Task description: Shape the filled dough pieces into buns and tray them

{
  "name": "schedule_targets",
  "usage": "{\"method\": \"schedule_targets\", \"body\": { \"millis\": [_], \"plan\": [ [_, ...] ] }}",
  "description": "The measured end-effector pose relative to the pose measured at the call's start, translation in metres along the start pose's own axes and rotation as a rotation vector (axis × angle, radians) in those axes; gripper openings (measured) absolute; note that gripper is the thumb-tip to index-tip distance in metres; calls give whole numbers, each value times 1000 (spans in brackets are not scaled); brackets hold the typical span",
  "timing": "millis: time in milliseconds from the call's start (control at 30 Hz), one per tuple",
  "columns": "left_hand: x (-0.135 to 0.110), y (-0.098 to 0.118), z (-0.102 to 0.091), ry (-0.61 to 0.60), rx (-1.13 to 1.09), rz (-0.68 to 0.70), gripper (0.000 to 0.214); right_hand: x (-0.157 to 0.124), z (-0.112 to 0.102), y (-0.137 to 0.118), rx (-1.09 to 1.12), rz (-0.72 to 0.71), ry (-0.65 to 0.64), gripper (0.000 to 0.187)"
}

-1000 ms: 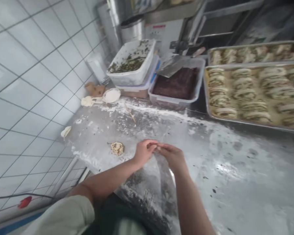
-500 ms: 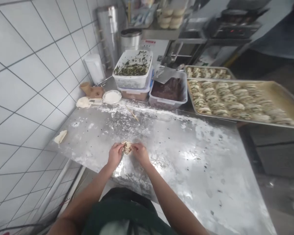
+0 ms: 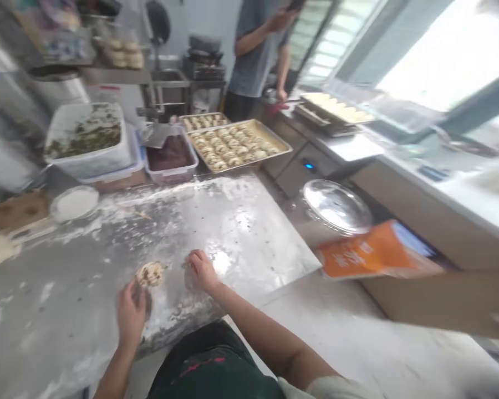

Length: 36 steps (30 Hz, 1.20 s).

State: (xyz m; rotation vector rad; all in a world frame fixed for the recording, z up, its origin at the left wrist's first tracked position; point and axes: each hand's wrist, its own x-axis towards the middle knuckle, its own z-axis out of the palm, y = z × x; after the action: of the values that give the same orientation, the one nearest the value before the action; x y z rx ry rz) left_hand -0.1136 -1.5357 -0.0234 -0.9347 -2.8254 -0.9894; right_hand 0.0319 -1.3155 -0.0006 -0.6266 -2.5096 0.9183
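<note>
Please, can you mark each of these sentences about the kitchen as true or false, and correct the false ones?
1. A round flat dough disc with dark specks lies on the floured steel table between the left hand and the right hand. True.
2. The right hand grips the disc. False: it rests on the table, apart from the disc.
3. The white plastic tub holds dark brown paste. False: it holds a chopped green filling.
4. A rectangular metal tray holds rows of rolled dough pieces. True.
5. A co-worker in a grey T-shirt stands beyond the trays. True.
</note>
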Motion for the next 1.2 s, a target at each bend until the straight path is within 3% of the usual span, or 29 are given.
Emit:
{"method": "schedule_targets", "body": {
  "millis": [133,200,267,367,467,533,600,700,767,833,933,1100,1167,1200],
  "plan": [
    [-21,-26,17,-52,107,56,32,-24,-69,89,-169,291,218,42],
    [-34,-18,28,-47,130,91,31,-26,-102,131,-250,471,306,46],
    [-47,4,41,-39,123,118,36,-21,-122,162,-289,574,334,51],
    [-62,46,58,-96,58,133,44,-11,-117,173,-274,516,266,53],
    [-61,83,70,-238,-45,166,47,-1,-92,159,-161,213,84,52],
    [-49,101,75,-318,-91,191,48,12,-89,156,-112,108,57,51],
    [-31,112,80,-330,-93,202,47,34,-104,172,-134,210,179,52],
    [-5,118,88,-260,-24,194,48,78,-151,223,-208,497,361,53],
    [4,121,95,-214,42,171,50,104,-180,257,-224,580,357,53],
    [5,125,101,-204,81,146,52,118,-192,277,-212,573,300,51],
    [-6,138,106,-279,42,142,52,109,-168,265,-192,408,200,47],
    [-19,151,99,-389,-58,196,49,30,-93,177,-81,-85,4,47],
    [-19,143,91,-353,-4,138,49,9,-86,154,-11,-206,-97,46],
    [-19,137,87,-334,33,93,49,6,-89,151,11,-202,-98,46]
  ]
}}
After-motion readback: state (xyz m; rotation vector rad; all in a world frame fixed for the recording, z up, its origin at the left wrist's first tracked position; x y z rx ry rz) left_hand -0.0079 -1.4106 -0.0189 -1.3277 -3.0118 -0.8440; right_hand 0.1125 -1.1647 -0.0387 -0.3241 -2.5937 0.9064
